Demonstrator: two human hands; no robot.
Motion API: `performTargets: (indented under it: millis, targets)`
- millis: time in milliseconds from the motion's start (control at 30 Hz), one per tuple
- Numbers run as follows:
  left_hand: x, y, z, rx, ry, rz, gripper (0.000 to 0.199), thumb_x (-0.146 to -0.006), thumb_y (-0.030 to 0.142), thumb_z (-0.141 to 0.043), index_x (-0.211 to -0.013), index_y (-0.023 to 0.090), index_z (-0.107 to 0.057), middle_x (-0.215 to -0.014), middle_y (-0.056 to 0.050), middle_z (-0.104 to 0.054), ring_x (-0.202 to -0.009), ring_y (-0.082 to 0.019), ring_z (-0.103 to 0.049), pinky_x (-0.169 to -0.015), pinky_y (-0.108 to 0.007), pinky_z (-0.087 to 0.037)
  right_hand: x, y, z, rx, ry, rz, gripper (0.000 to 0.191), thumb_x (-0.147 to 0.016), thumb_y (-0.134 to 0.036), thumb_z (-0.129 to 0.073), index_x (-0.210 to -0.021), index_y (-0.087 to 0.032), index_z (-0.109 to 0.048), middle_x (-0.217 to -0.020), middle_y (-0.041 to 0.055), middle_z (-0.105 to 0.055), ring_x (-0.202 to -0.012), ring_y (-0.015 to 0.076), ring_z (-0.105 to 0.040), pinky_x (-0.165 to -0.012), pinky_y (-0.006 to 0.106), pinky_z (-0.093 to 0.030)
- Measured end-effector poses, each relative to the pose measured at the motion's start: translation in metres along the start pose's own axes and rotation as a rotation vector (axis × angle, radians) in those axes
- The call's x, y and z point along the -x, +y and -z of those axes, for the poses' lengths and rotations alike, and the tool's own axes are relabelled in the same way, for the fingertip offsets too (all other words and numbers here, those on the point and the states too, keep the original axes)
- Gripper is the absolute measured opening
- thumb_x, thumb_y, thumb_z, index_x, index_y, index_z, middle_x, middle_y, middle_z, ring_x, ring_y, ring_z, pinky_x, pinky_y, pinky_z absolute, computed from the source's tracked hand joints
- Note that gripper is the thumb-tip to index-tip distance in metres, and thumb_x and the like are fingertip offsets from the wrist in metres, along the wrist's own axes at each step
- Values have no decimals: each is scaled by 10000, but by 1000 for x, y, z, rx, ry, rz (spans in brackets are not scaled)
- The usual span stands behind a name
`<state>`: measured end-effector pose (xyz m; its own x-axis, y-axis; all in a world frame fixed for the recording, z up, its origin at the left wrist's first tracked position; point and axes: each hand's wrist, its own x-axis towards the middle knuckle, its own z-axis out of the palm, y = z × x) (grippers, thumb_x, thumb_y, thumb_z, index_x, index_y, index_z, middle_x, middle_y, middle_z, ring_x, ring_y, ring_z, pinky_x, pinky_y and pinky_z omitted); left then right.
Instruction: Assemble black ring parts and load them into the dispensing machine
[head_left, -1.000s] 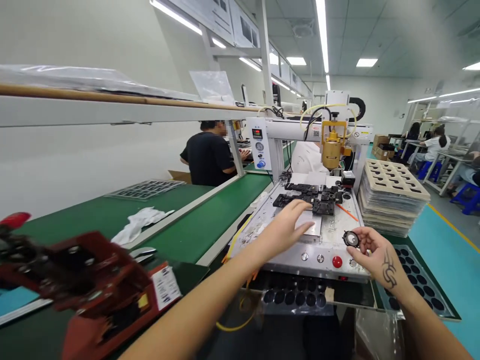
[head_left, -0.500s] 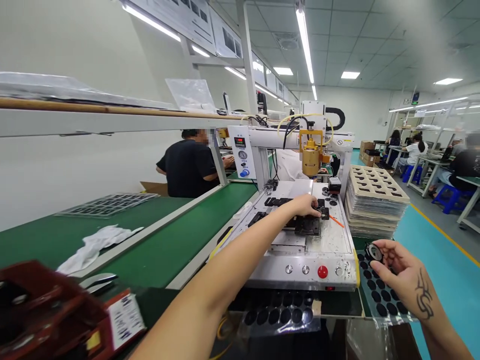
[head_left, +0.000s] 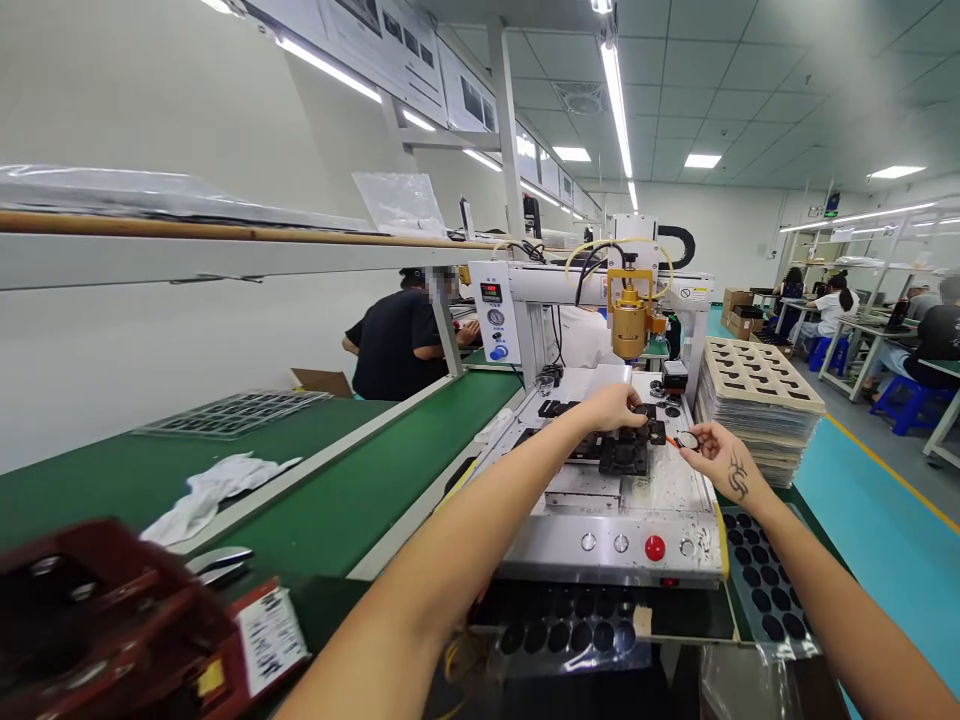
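Observation:
My left hand (head_left: 616, 408) reaches across the white bench machine (head_left: 555, 535), its fingers closed at the right end of the black fixture (head_left: 624, 456). What those fingers grip is too small and hidden to make out. Between the thumb and fingers of my right hand (head_left: 720, 458) is a round, black-rimmed disc part (head_left: 685, 440) with a pale face. It is held just right of the fixture, beside an orange stick (head_left: 671, 441) lying on the machine bed. Above and behind the fixture hangs a gold cylindrical head (head_left: 628, 328).
Stacked moulded trays (head_left: 761, 400) stand right of the machine. A sheet of black discs (head_left: 765, 580) lies by its right front corner, another sheet (head_left: 570, 635) below its front. A green conveyor belt (head_left: 397, 470) runs along the left. A co-worker (head_left: 397, 340) sits beyond it.
My right hand has moved left and forward with the disc part, from above the disc sheet to beside the fixture. My left hand stays at the fixture. The view has shifted slightly.

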<state>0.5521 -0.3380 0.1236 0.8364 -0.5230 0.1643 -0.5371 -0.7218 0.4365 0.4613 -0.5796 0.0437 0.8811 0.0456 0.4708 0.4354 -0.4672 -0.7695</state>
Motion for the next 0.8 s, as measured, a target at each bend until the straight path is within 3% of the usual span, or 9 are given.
performTargets:
  millis: [167, 300, 533, 667, 800]
  targets:
    - [49, 3, 33, 112, 141, -79, 366, -843, 341, -768, -1146, 141, -724, -1069, -101, -785, -954, -231, -718, -855, -333, -556, -63, 5, -30, 89, -191, 27, 400, -744, -451, -829, -999, -161, -725, -764, -9, -623, -704, 176, -544, -665, 312, -454]
    - [100, 5, 49, 169, 225, -102, 351, -838, 359, -747, -1132, 172, -708, -1028, -80, -775, -920, -213, -703, -851, -343, -549, -94, 9, -37, 171, -340, 7, 316, -708, -371, -860, -914, -149, -769, -718, -7, -655, -672, 176, -578, -631, 299, -437]
    - [174, 1, 50, 196, 290, -88, 291, -853, 344, -744, -1108, 208, -708, -980, -47, -769, -877, -203, -702, -816, -355, -573, -104, 10, -37, 265, -474, 70, 252, -806, -392, -851, -944, -181, -855, -941, 95, -819, -857, 265, -715, -753, 344, -526]
    - [207, -5, 45, 144, 320, -85, 302, -852, 340, -747, -1126, 215, -718, -957, -29, -770, -852, -196, -696, -811, -352, -577, -102, 13, -44, 329, -472, 121, 189, -917, -356, -756, -947, -194, -848, -973, 99, -835, -920, 276, -729, -822, 354, -539]
    - [237, -6, 41, 125, 314, -44, 280, -861, 336, -725, -1117, 222, -716, -971, -24, -765, -852, -196, -685, -806, -346, -576, -100, 15, -47, 420, -414, 158, 148, -928, -323, -754, -947, -196, -827, -947, 101, -805, -974, 278, -698, -846, 353, -517]
